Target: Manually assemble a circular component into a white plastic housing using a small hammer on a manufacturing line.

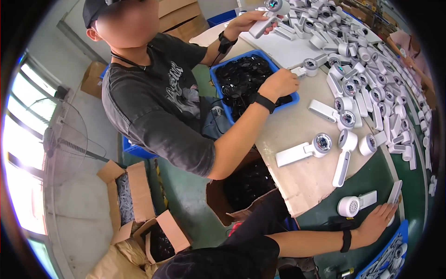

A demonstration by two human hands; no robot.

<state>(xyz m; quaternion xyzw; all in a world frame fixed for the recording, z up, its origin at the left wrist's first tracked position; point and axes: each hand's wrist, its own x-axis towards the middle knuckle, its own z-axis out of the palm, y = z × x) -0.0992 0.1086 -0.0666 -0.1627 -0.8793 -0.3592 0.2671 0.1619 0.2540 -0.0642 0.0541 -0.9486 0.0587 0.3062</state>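
My left hand (pixel 375 224) reaches across the green work surface at the lower right, a black band round its wrist. Its fingers curl over a white handheld fan (pixel 396 191), whose handle sticks out past the fingertips; most of the fan's head is hidden beneath the hand. Close to the wrist lies another fan with a round grille (pixel 348 206), apart from the hand. My right hand is out of the picture. Farther off, several white fans with open, dark-centred heads, among them one lying flat (pixel 304 149), rest on a cardboard sheet (pixel 297 193).
Across the table a co-worker holds up a fan (pixel 263 25) and reaches with the other hand over a blue tray (pixel 289 105) of black parts. A large pile of fans (pixel 367 83) covers the far right. A blue bin (pixel 403 232) stands near my hand; open cartons (pixel 141 190) sit on the floor.
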